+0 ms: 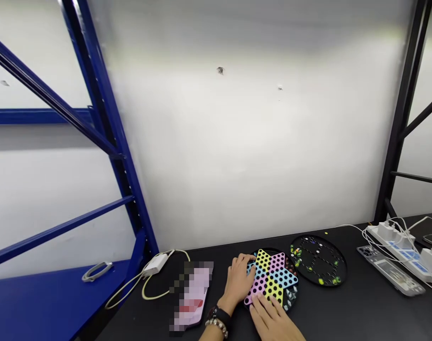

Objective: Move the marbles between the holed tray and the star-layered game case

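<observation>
1. Board (272, 277), star-shaped, yellow, pink and blue with black holes, lies on a round black tray (291, 266) on the black desk (361, 317).
2. Left hand (239, 279), its grip spread, rests against the star's left edge; right hand (272, 319), also spread, lies on the lower tip. Neither pinches.
3. Round black board (318, 260) holding marbles lies just right; pixelated object (192, 293) lies left; white power strip (396, 248) lies farther right.

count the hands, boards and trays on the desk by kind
hands: 2 (left hand, right hand)
star-shaped dotted board: 1
round black marble trays: 2 (tray underneath the board, tray beside it)
total: 5
</observation>
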`<state>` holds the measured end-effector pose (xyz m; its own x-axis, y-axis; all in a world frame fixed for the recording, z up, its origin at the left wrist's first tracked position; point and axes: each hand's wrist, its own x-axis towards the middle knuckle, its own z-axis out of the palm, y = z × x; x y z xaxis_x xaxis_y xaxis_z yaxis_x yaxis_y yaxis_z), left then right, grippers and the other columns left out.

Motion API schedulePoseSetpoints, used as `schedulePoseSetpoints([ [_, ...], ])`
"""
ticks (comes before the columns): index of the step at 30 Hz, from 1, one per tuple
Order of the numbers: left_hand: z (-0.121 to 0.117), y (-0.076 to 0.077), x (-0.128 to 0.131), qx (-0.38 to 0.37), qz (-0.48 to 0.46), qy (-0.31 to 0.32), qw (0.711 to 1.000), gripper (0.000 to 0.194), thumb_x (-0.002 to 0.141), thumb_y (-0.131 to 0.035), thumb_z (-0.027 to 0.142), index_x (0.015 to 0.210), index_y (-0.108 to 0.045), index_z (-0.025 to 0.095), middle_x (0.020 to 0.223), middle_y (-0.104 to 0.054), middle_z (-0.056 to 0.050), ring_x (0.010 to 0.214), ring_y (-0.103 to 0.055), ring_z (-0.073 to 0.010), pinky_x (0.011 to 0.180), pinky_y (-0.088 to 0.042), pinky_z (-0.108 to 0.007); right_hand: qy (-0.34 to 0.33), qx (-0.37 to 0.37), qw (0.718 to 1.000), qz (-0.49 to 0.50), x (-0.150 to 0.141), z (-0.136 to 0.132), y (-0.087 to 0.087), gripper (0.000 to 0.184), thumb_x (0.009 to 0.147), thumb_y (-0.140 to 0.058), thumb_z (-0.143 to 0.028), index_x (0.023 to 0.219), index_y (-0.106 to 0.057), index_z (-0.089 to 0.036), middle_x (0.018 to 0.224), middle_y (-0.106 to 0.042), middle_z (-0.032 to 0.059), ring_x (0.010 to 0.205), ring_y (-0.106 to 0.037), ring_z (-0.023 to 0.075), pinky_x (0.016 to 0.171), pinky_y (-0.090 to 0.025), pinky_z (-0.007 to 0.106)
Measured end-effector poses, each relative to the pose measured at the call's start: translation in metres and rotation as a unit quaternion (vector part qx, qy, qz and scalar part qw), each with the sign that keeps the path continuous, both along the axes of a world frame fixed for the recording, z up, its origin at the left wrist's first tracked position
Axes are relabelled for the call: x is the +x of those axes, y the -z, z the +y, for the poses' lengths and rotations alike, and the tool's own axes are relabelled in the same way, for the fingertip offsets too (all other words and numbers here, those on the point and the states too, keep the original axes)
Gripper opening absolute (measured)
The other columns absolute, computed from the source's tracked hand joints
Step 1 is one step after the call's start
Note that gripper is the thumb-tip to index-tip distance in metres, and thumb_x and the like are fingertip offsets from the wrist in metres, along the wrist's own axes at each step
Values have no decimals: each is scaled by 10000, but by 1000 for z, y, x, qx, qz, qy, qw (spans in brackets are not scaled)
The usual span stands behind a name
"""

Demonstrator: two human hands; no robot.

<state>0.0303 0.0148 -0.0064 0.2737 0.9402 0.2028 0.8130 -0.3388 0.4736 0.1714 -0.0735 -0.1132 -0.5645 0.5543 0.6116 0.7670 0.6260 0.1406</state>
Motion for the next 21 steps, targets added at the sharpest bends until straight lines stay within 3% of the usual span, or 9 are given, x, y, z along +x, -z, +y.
schedulePoseSetpoints([
  [5, 2, 2, 0, 10, -24, -3, 1000, 284, 889, -442, 273, 1093, -639, 279, 1181, -641, -23, 1104, -568, -231, 921, -443, -381, 11, 36, 999, -10, -2, -3, -7, 422, 992, -425, -299, 1384, -474, -153, 1460, -512, 147, 1336, -497, 270, 1025, -503, 361],
  [10, 6, 0, -1, 43, -64, -42, 996, 297, 906, -403, 261, 1105, -623, 252, 1184, -634, -44, 1139, -565, -230, 960, -454, -384, -10, -50, 998, -28, -8, -2, -24, 445, 994, -409, -244, 1426, -429, -138, 1553, -384, 146, 1388, -427, 269, 1061, -471, 354],
  [13, 8, -3, -3, 62, -78, -61, 993, 282, 917, -386, 266, 1083, -612, 239, 1182, -630, -54, 1140, -567, -236, 961, -459, -391, -20, -93, 995, -11, -5, 0, -27, 533, 985, -443, -302, 1481, -364, -122, 1594, -285, 158, 1431, -350, 294, 1114, -411, 376],
  [18, 7, -3, -4, 77, -84, -53, 992, 271, 919, -388, 283, 1050, -621, 243, 1144, -644, -48, 1112, -581, -241, 942, -458, -407, -35, -40, 999, 4, 10, 1, -12, 556, 1004, -399, -449, 1464, -411, -137, 1443, -530, 145, 1314, -519, 278, 1080, -448, 393],
  [21, 5, -2, -1, 82, -82, -39, 992, 268, 921, -395, 289, 1039, -633, 251, 1133, -649, -44, 1095, -586, -242, 926, -455, -408, -32, -45, 998, -6, 15, -2, -10, 563, 1022, -336, -443, 1498, -359, -143, 1414, -558, 143, 1283, -552, 275, 1075, -452, 427],
])
